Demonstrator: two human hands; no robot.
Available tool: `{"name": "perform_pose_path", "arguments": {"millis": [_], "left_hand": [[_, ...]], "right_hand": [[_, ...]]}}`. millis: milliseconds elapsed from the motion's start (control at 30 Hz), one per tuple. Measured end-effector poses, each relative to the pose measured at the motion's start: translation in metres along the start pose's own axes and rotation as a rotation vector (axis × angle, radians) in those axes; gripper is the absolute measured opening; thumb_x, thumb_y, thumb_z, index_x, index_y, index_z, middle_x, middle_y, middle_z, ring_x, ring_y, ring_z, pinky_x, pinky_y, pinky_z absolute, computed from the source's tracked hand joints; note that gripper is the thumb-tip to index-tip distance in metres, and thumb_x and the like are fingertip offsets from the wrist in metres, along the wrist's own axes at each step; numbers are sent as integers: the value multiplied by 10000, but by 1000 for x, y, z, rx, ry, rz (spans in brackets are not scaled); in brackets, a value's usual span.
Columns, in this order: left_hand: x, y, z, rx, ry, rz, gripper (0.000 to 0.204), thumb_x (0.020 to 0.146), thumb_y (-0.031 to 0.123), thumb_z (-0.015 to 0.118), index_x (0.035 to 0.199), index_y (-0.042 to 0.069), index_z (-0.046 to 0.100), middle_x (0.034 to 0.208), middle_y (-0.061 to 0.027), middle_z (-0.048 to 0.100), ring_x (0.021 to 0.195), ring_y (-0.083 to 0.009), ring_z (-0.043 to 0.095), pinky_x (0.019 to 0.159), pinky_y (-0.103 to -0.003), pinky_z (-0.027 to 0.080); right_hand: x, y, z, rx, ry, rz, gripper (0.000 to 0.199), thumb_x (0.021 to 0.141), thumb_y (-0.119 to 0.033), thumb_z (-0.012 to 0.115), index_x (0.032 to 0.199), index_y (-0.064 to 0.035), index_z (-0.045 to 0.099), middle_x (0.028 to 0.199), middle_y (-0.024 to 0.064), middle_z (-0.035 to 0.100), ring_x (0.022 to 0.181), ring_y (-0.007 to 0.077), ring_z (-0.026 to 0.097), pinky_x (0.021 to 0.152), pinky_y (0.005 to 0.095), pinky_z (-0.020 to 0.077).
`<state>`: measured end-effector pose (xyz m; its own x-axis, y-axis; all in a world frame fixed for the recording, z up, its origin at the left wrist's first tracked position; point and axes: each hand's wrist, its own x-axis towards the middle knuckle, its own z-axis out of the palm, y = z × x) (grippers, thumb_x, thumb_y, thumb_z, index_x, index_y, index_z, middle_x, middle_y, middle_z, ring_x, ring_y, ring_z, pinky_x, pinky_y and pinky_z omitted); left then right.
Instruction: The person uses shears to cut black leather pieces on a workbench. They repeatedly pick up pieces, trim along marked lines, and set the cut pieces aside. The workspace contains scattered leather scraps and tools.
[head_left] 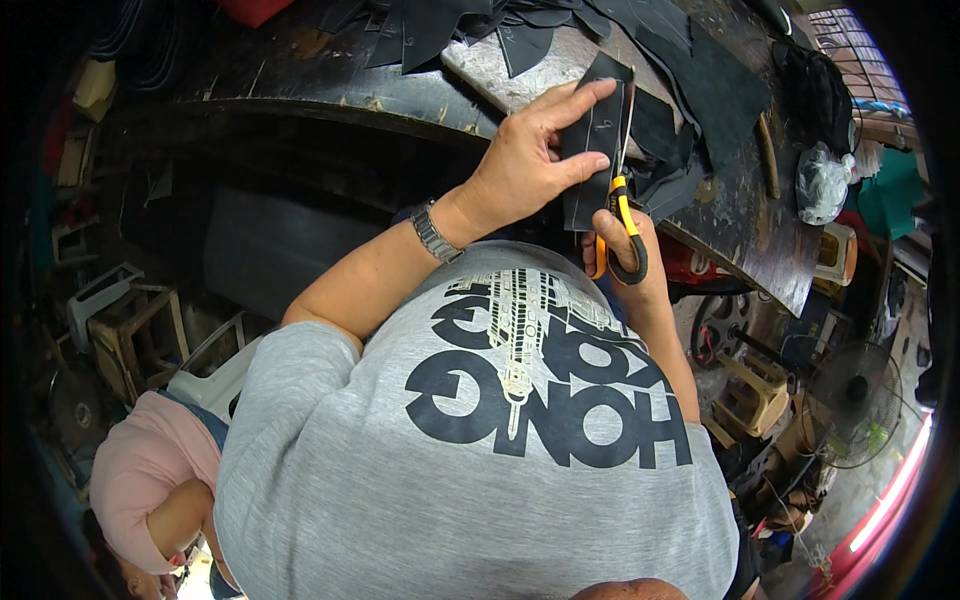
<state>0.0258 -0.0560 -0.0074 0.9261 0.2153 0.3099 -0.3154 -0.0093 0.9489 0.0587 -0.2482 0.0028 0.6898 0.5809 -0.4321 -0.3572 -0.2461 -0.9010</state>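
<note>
One flat black leather piece (pixel 598 150) is pressed at the dark workbench edge (pixel 740 225) by the left hand (pixel 530 160), fingers spread. Orange-and-black-handled scissors (pixel 622 225) are gripped by the right hand (pixel 625 255), whose fingers are closed through the loops. Their blades are hardly made out against the leather.

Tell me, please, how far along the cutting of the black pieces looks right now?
Done: a pile of cut black pieces lies on the workbench. In hand: the left hand presses flat on a black strip while the right hand holds orange-handled scissors at its right edge. Left: the cut's progress along the strip cannot be judged; a larger black sheet lies uncut nearby.
</note>
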Motion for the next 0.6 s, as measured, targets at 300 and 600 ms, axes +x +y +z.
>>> {"name": "perform_pose_path", "arguments": {"millis": [300, 600], "left_hand": [[-5, -1, 5, -5, 6, -26, 658, 842, 28, 730, 1442, 95, 469, 1394, -101, 492, 1046, -107, 613, 799, -202, 581], [-4, -9, 5, -24, -5, -21, 562, 858, 21, 713, 1387, 61, 528, 1321, -81, 544, 1028, -105, 615, 840, -199, 554]], "right_hand": [[1, 7, 2, 48, 7, 7, 438, 856, -437, 738, 764, -38, 583, 606, 22, 550, 476, 95, 537, 421, 228, 431], [-3, 2, 1, -71, 27, 59, 349, 896, -319, 719, 725, -52, 573, 573, 4, 526, 437, 67, 492, 393, 208, 386]]}}
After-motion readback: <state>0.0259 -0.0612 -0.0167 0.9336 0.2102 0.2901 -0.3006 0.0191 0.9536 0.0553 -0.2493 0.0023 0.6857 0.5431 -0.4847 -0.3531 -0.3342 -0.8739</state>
